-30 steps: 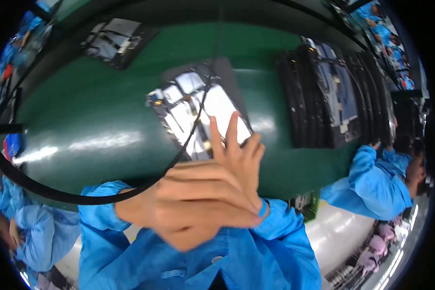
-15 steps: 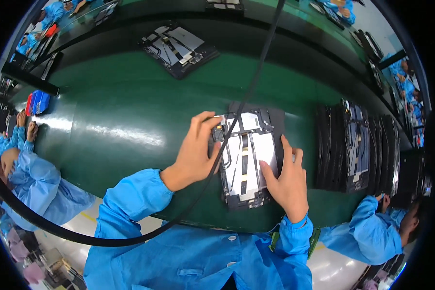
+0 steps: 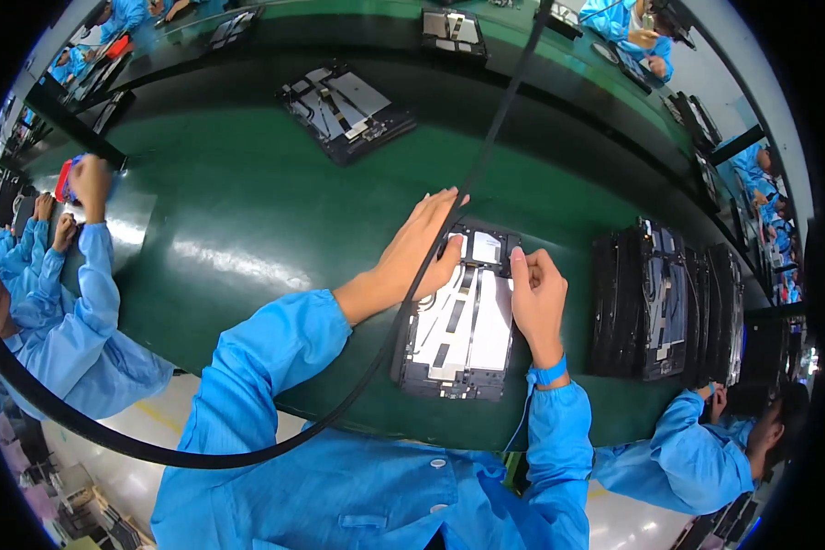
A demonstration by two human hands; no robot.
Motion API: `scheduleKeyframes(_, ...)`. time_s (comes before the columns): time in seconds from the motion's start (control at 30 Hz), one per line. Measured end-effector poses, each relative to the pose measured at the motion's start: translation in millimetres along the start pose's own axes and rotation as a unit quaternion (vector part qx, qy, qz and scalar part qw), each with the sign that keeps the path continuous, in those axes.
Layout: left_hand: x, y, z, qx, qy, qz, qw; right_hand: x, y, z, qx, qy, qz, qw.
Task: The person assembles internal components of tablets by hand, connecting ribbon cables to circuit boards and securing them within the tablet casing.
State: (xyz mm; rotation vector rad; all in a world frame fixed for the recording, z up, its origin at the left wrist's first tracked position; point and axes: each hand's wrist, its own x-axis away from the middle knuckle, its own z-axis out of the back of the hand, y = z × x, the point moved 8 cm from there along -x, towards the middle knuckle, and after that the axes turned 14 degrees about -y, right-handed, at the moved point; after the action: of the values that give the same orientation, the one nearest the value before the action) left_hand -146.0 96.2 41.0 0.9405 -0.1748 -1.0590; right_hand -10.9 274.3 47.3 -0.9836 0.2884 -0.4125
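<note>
So the flat rectangular black-and-silver electronics panel [image 3: 458, 330] is lying on the glossy green tabletop [image 3: 220, 220], right in front of the person, probably for easy reach with both hands. Bare left hand [image 3: 411, 246] is angled over its upper left, fingers stretched out close together, thumb apart from them; looks like it's steadying that end. Bare right hand [image 3: 539, 302] has its thumb at the upper right corner, fingers curled, can't tell if they're pinching anything. Half a second ago that right hand was lower down the side, fingers spread.
</note>
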Motion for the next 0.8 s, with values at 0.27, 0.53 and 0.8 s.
scheduleKeyframes(0.27,18,7,-5,0.089,-0.054,0.035,0.994,5,22,12,0.041,0.0,0.027,0.999)
scheduleKeyframes(0.53,36,-11,16,0.215,-0.106,-0.001,0.971,4,-68,-32,0.127,-0.153,0.295,0.935)
scheduleKeyframes(0.8,44,2,18,0.107,-0.216,0.001,0.971,-29,-54,-53,0.047,-0.26,0.217,0.94)
